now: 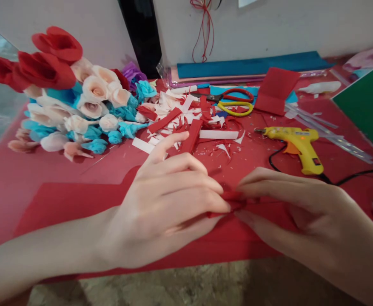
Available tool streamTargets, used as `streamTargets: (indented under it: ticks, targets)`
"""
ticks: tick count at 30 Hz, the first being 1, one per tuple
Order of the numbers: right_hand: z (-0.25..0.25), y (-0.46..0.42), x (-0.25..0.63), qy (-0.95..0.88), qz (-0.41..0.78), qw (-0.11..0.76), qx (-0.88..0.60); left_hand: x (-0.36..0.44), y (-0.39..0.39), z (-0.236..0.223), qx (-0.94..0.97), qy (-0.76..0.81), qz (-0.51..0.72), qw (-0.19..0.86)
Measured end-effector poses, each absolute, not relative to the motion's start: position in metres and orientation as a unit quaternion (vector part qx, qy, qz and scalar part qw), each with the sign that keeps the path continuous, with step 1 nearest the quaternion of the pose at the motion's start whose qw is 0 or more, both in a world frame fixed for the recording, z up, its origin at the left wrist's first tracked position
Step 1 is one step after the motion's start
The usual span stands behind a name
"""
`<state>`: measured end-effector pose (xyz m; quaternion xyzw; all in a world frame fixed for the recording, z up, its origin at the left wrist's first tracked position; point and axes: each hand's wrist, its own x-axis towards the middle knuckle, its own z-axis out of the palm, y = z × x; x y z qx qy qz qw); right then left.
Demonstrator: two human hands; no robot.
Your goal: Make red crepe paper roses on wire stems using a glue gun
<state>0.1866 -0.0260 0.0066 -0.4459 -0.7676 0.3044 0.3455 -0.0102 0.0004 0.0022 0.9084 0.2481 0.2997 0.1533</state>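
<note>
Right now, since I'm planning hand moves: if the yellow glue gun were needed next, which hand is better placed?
Probably the right hand: the yellow glue gun lies just beyond it, handle end nearest. The left hand is farther off. Both hold a red piece.

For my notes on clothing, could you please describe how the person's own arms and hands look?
The left hand and right hand are bare: no gloves, no visible rings. No sleeve or bracelet shows on the left forearm or right wrist.

two hands (169, 197), three large red flowers (42, 70), one glue gun (301, 140), one pair of scissors (218, 98), one white bottle (322, 87)
</note>
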Motion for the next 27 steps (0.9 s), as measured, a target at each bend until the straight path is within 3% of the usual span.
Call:
streamTargets:
  ticks: [22,27]
  targets:
    - [0.008,-0.026,0.186,-0.738,0.360,0.337,-0.459,-0.007,0.000,0.001,0.905,0.249,0.312,0.148]
    - [0.007,-0.025,0.189,-0.683,0.436,0.324,-0.488,-0.002,-0.002,-0.011,0.810,0.326,0.377,0.309]
